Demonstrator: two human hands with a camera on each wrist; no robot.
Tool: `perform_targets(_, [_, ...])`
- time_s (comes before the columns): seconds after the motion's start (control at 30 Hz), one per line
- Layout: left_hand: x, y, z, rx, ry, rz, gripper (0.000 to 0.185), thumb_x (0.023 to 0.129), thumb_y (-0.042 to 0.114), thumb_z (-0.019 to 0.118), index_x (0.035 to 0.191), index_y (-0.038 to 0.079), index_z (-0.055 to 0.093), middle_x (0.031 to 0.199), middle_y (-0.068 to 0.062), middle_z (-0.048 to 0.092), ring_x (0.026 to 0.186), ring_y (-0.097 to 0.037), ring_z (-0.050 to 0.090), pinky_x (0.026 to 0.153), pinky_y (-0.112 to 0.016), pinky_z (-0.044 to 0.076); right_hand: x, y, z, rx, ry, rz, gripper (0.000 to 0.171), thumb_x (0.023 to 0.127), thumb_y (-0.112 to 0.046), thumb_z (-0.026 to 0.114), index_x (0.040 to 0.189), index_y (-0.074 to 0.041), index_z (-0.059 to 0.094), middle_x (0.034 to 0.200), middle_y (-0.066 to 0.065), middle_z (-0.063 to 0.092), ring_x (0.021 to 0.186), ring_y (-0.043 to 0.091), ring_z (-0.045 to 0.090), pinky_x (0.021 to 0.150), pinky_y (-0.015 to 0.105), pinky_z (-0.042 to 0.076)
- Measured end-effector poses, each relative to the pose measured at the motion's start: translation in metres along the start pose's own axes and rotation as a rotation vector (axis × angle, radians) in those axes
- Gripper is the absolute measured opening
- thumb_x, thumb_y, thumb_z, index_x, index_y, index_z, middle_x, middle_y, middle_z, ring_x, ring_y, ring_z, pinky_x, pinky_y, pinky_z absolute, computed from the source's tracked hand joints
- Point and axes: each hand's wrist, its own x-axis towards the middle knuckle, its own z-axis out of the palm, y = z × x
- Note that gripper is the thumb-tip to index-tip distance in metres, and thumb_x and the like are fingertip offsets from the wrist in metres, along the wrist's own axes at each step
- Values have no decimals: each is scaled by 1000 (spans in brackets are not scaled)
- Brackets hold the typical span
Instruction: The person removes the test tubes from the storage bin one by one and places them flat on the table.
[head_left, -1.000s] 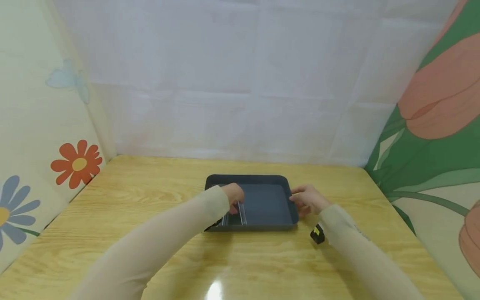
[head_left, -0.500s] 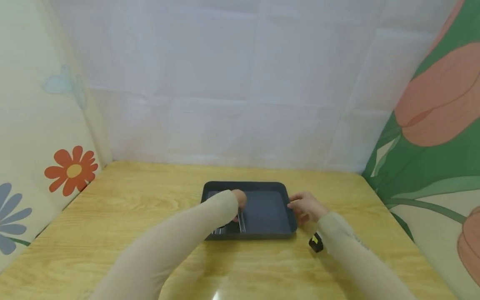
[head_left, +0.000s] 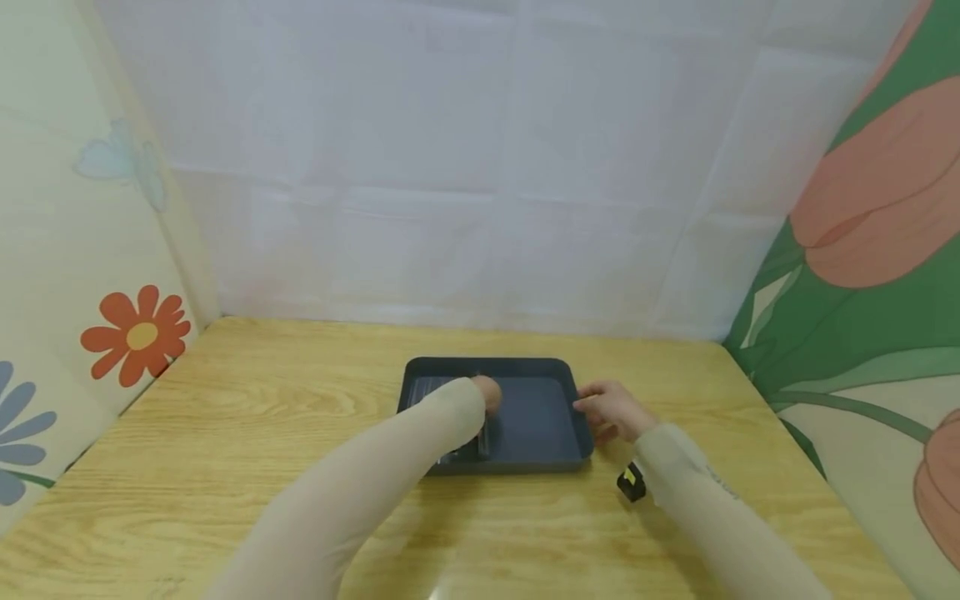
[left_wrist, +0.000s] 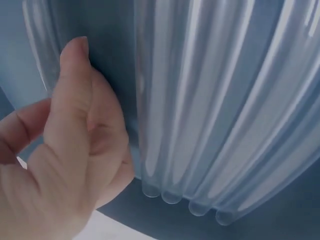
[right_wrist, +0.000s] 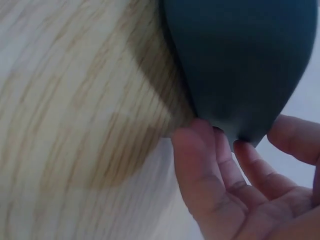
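In the head view a dark grey-blue tray (head_left: pixel 532 417) lies on the table. My left hand (head_left: pixel 489 393) reaches down into its left part, the sleeve covering much of what lies there. The left wrist view shows several clear test tubes (left_wrist: pixel 195 95) with rounded ends side by side, and one separate test tube (left_wrist: pixel 40 45) right at the fingers of my left hand (left_wrist: pixel 75 140); cannot tell whether it is pinched. Around the tray's right end, my right hand (head_left: pixel 611 410) has bent, spread fingertips resting against the wall, seen close up in the right wrist view.
The wood-grain table (head_left: pixel 300 375) extends around the tray. A white sheet (head_left: pixel 450 183) hangs behind it, with flower-patterned panels on both sides. Close by the right cuff is a small black block (head_left: pixel 632 482) with a yellow patch.
Inside the tray my left hand has shifted a little to the right, now over the separate tube. The right hand keeps its place at the tray's end. The head view has tilted slightly.
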Motion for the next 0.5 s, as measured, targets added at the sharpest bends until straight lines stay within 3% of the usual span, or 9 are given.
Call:
perform_targets(0.1, [-117, 15, -32, -252, 44, -78, 29, 100, 3, 47, 121, -13, 59, 118, -23, 61, 61, -21, 62, 57, -30, 56, 1, 1, 0, -3, -4, 0, 34, 94, -4, 57, 124, 10, 51, 87, 10, 64, 66, 17, 58, 56, 36, 53])
perform_targets(0.17, [-157, 19, -43, -361, 55, -107, 27, 101, 4, 44, 112, -14, 62, 98, -22, 63, 62, -21, 61, 61, -29, 57, 2, 3, 0, 7, -8, -3, 34, 94, -4, 57, 124, 10, 51, 89, 11, 65, 67, 17, 59, 55, 35, 54])
perform_targets(0.27, [-174, 20, -50, -475, 28, -121, 23, 101, 2, 46, 103, -14, 62, 85, -20, 58, 72, -26, 60, 71, -34, 58, 4, 6, -2, 31, -22, -14, 36, 94, -4, 57, 126, 11, 50, 94, 14, 65, 69, 18, 62, 53, 35, 55])
perform_targets(0.4, [-158, 13, -48, -671, -28, -131, 19, 98, -1, 50, 106, -15, 59, 83, -22, 55, 82, -33, 61, 78, -42, 57, 6, 9, -4, 97, -38, -19, 40, 94, -2, 57, 130, 13, 46, 97, 18, 67, 72, 21, 65, 57, 37, 58])
perform_targets(0.5, [-153, 8, -48, -745, -45, -124, 23, 97, -2, 51, 114, -15, 56, 87, -24, 57, 86, -35, 62, 75, -42, 58, 7, 11, -4, 133, -47, -16, 43, 94, -1, 56, 133, 14, 44, 96, 18, 68, 73, 21, 67, 60, 38, 58])
